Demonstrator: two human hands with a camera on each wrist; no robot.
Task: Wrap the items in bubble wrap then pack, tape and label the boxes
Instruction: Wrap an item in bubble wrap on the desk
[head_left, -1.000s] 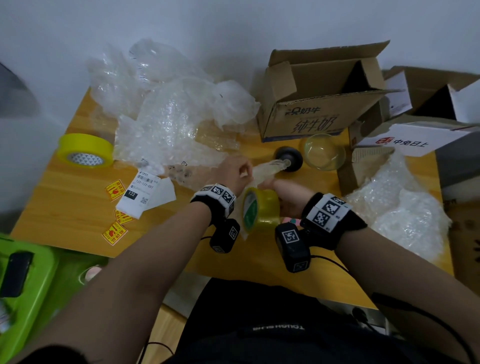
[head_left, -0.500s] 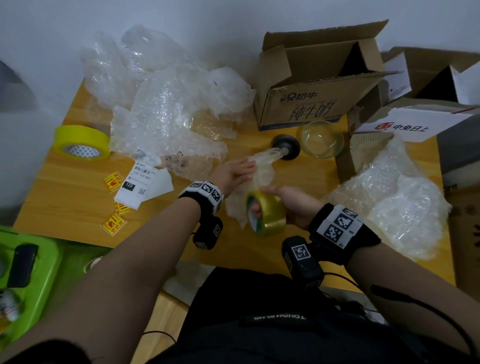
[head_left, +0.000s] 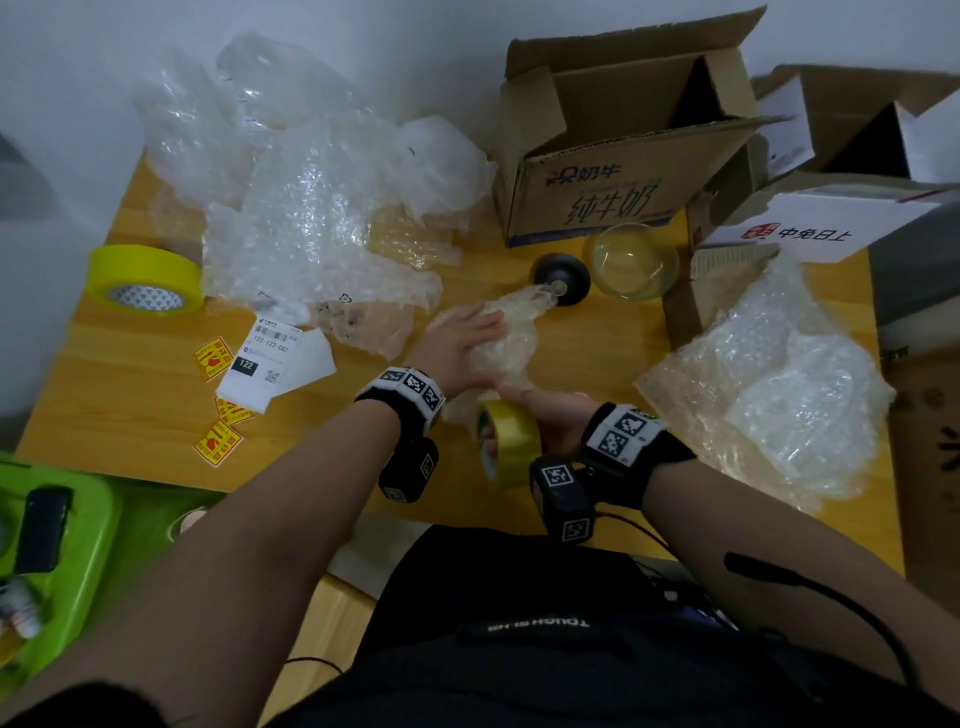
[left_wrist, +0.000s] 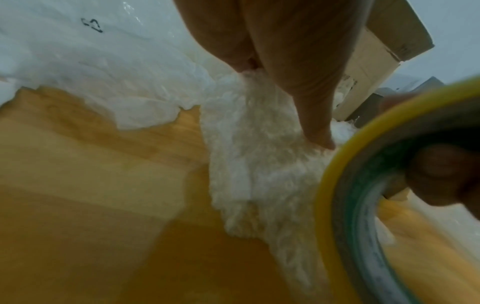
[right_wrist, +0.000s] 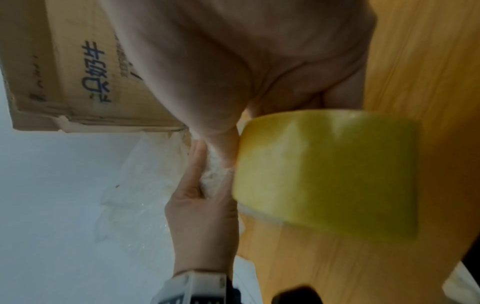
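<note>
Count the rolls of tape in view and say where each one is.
2. One yellow roll lies flat at the table's far left; the other yellow roll is gripped in the right hand near the front edge. More could be hidden under bubble wrap.

Wooden table (head_left: 130, 415) carries all items. Landmark: the open cardboard box (head_left: 613, 202) at the far edge. Directly before it stand a glass bowl (head_left: 631, 260) and a black round object (head_left: 563, 275). Left of the box lies a heap of bubble wrap (head_left: 322, 218); beyond that, a yellow tape roll (head_left: 143, 278). Nearer the viewer from the heap lie a shipping label (head_left: 262, 358) and yellow stickers (head_left: 218, 441). Right of the box sit more boxes (head_left: 810, 228) and another bubble wrap pile (head_left: 779, 384).
</note>
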